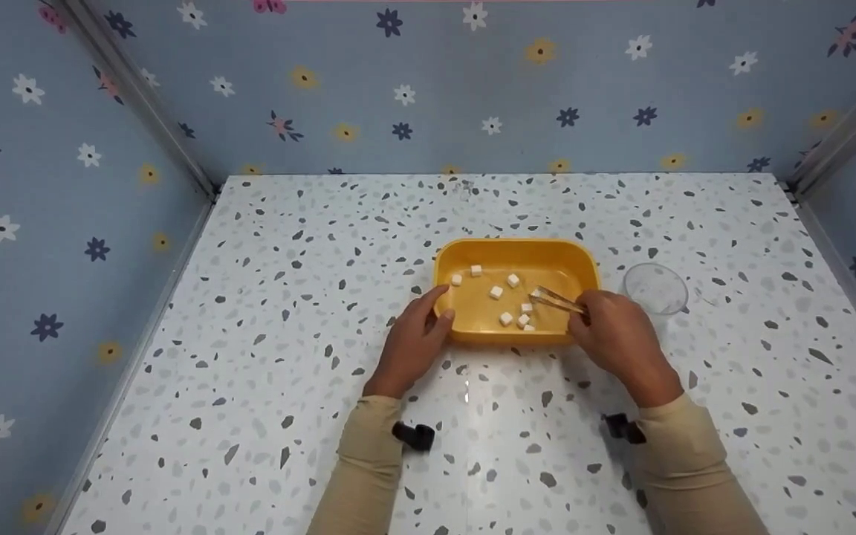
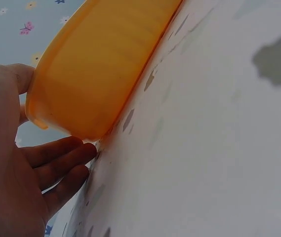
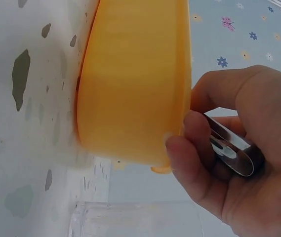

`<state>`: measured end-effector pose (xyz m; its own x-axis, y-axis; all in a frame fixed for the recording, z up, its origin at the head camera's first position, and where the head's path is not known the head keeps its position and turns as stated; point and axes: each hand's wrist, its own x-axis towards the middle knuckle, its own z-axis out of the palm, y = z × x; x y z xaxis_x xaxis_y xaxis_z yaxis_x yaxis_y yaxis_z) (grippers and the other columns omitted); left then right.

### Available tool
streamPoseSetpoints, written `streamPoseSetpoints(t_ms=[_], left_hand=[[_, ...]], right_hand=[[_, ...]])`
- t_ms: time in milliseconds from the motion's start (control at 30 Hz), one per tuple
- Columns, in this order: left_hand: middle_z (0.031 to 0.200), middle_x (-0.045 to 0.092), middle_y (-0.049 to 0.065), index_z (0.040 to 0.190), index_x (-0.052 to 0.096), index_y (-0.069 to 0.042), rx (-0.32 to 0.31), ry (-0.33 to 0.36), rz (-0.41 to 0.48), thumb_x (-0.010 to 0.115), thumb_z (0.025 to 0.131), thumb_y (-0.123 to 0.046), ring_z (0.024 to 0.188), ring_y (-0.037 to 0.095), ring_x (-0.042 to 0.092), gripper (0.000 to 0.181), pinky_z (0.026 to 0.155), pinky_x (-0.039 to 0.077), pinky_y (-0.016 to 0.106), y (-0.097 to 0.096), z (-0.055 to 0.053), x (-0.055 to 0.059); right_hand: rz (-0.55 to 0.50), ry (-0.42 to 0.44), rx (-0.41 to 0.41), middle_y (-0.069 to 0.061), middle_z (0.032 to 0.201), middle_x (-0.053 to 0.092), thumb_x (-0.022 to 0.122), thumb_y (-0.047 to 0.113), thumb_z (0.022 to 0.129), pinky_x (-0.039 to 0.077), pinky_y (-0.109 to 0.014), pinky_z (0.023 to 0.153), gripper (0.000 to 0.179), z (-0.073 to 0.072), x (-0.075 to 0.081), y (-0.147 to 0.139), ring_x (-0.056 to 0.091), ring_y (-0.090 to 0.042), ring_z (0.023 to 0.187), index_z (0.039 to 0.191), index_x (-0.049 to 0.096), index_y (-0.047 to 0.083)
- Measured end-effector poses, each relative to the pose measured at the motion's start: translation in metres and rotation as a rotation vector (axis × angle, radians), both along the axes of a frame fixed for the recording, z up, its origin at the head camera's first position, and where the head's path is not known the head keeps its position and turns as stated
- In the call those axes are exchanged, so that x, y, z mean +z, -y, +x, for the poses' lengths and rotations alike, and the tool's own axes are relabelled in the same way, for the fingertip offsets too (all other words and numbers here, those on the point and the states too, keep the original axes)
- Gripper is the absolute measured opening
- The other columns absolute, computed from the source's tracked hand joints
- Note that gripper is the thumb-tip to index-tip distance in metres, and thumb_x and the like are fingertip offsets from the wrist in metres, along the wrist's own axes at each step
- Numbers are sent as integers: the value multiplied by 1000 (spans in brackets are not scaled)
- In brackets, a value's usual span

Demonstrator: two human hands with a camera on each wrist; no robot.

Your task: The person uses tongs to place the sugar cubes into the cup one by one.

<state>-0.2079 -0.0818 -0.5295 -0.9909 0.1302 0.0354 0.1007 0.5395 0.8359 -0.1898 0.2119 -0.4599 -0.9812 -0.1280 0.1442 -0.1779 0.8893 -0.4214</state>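
Note:
A yellow plastic tub (image 1: 506, 339) holds several small white cubes (image 1: 496, 293) scattered over its floor. At its left end my left hand (image 1: 414, 343) grips the rim between thumb and forefinger; the left wrist view shows the other fingers (image 2: 63, 170) spread low beside the outer wall. My right hand (image 1: 619, 340), at the tub's right end, holds small metal tongs (image 1: 563, 302) that reach in over the rim. A white cube (image 1: 536, 294) shows at the tongs' tips. In the right wrist view the tongs' rounded bend (image 3: 241, 160) sticks out within the curled fingers.
Just right of the tub stands a clear round bowl (image 1: 655, 290), close behind the right hand. The speckled white tabletop (image 1: 309, 334) runs back to blue flowered panels (image 1: 435, 89), with more panels at both sides. Each wrist carries a small black camera mount (image 1: 414, 436).

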Motion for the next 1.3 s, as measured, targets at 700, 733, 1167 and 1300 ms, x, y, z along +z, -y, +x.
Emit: streamPoseSetpoints(t_ms=[700,733,1167,1300], left_hand=[[134,56,1,151,46,-27,-20,-15,1,50,103,-41,119,12,53,50,105,41,35,1,-4,-3],[133,57,1,151,46,-27,-17,-12,2,51,103,-41,116,13,54,49,104,41,36,1,-4,-3],[138,55,1,151,46,-29,-14,7,16,52,103,-44,125,13,52,51,107,40,36,3,-3,-2],[135,56,1,150,47,-31,-15,5,23,52,102,-44,120,11,53,49,105,41,36,3,-3,-3]], right_hand=[[20,-118,19,-10,72,61,62,5,84,42,-38,55,11,0,-8,-1,51,-25,59,86,70,-2],[20,-117,21,-10,72,61,62,5,85,42,-38,55,11,0,-8,-1,51,-25,59,86,70,-2],[42,-145,21,-8,71,62,64,7,86,42,-39,55,10,1,-10,0,51,-24,59,86,72,1],[57,-166,22,-7,68,60,64,6,85,41,-39,53,9,1,-9,0,50,-24,57,84,71,2]])
